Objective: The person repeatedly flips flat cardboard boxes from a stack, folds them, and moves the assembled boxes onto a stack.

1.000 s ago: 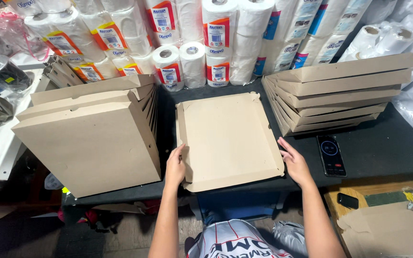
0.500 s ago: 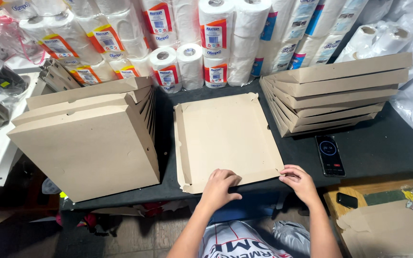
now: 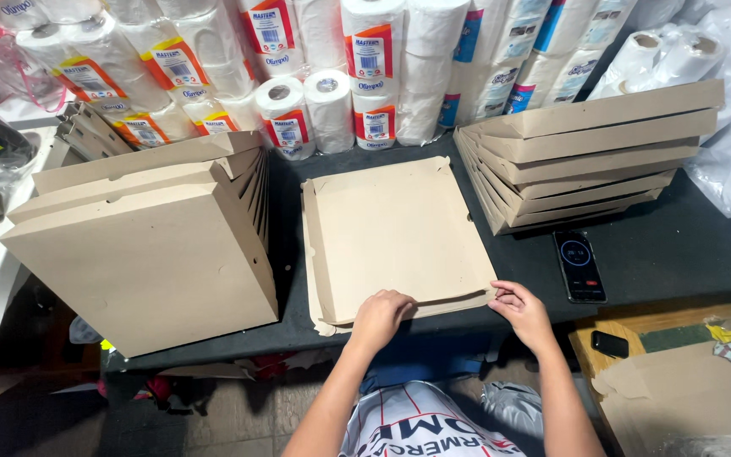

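Observation:
A flat brown cardboard box blank (image 3: 395, 233) lies on the dark table (image 3: 678, 254) in front of me, its left side flap raised. My left hand (image 3: 380, 316) presses on the near flap at the front edge. My right hand (image 3: 521, 309) pinches the near right corner of the same flap. Both hands sit at the table's front edge.
A stack of folded cardboard boxes (image 3: 141, 250) stands tilted at the left, another stack (image 3: 590, 156) at the right. Wrapped paper rolls (image 3: 332, 76) line the back. A phone (image 3: 579, 266) lies right of the blank. A second phone (image 3: 609, 344) and cardboard (image 3: 678, 398) rest lower right.
My left hand has moved from the blank's left edge to the middle of the near flap. My right hand has shifted to the near right corner, and the near flap is lifting.

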